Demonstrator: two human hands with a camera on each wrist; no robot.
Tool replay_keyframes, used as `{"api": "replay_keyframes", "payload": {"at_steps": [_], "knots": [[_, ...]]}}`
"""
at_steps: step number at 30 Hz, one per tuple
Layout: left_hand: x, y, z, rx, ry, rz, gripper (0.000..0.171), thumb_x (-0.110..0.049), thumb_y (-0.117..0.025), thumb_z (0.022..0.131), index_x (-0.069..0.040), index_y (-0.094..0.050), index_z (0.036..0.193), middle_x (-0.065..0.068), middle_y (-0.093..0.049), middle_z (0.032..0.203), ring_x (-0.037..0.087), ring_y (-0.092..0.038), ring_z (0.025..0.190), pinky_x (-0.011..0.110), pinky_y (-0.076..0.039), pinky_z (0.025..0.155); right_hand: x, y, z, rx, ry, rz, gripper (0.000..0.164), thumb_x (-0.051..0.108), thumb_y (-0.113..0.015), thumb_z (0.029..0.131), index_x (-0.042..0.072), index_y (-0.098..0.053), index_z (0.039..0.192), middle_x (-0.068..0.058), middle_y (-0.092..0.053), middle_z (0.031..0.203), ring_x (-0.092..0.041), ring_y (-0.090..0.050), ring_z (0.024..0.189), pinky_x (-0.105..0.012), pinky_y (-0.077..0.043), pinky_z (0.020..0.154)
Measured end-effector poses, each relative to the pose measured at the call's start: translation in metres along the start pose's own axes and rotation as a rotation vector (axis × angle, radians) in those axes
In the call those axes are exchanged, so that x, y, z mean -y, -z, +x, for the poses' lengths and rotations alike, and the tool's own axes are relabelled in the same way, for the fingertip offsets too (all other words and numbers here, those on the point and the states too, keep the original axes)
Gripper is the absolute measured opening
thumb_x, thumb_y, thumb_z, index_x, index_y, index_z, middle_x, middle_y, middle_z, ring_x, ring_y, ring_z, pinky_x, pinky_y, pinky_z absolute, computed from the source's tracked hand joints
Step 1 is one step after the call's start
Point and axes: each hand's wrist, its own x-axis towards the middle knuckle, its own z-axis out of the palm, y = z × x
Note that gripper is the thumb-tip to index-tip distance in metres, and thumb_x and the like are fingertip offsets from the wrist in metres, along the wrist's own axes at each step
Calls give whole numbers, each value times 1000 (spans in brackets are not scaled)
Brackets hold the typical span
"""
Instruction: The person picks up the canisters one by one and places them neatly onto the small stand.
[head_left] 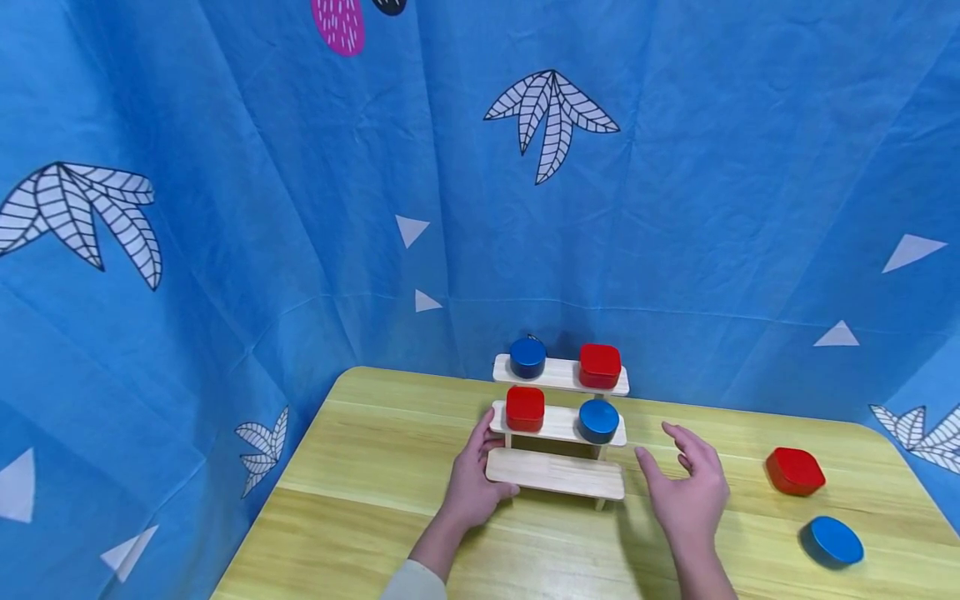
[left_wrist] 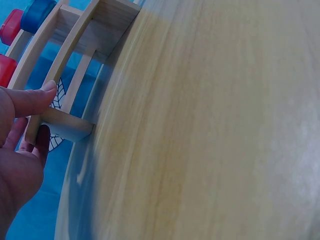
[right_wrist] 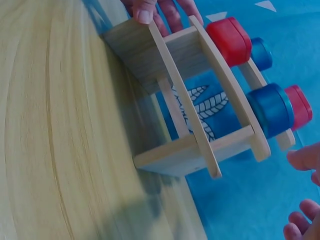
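Note:
A small three-step wooden display shelf (head_left: 555, 475) stands near the back of the table. My left hand (head_left: 474, 483) grips its left end, thumb on one side of the lowest board and fingers round the other in the left wrist view. On the top step sit a round blue container (head_left: 527, 357) at left and a squarish red container (head_left: 600, 367) at right. The middle step bears a red container (head_left: 525, 409) at left and a blue one (head_left: 598, 421) at right. Just right of the shelf, my right hand (head_left: 692, 492) hovers with fingers spread, holding nothing.
To the right on the wooden table (head_left: 337, 500) lie another red container (head_left: 795, 472) and, nearer me, another blue container (head_left: 831, 542). A blue patterned cloth (head_left: 675, 208) hangs behind the table and along its left side.

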Motion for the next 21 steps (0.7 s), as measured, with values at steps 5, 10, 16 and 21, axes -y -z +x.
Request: {"api": "replay_keyframes", "payload": {"at_steps": [5, 10, 16, 21], "knots": [[-1, 0, 0, 2, -3, -7, 125, 21, -84, 62, -36, -25, 158, -2, -52, 133, 21, -50, 124, 31, -49, 98, -7, 6, 2, -25, -30, -28, 50, -3, -90, 68, 3, -74, 115, -11, -67, 116, 0, -51, 102, -9, -43, 82], [-2, 0, 0, 0, 17, 6, 126, 20, -84, 63, -39, -25, 157, -5, -52, 133, 18, -50, 124, 29, -47, 100, -12, 14, 3, -43, -64, -57, 50, -3, -89, 68, 3, -74, 116, -10, -67, 117, 5, -49, 100, -8, -42, 81], [-1, 0, 0, -2, -3, 8, 127, 20, -84, 62, -38, -24, 158, -4, -53, 132, 19, -51, 124, 31, -48, 99, -20, 24, 3, -53, -113, -93, 49, 0, -88, 71, 5, -74, 118, -11, -67, 118, 0, -49, 98, -8, -40, 80], [0, 0, 0, -2, -1, 8, 127, 21, -84, 62, -38, -24, 158, -4, -52, 133, 19, -51, 124, 29, -48, 98, -26, 34, 2, -53, -151, -115, 48, 4, -87, 74, 6, -73, 120, -11, -66, 120, -5, -51, 100, -9, -39, 79]]}}
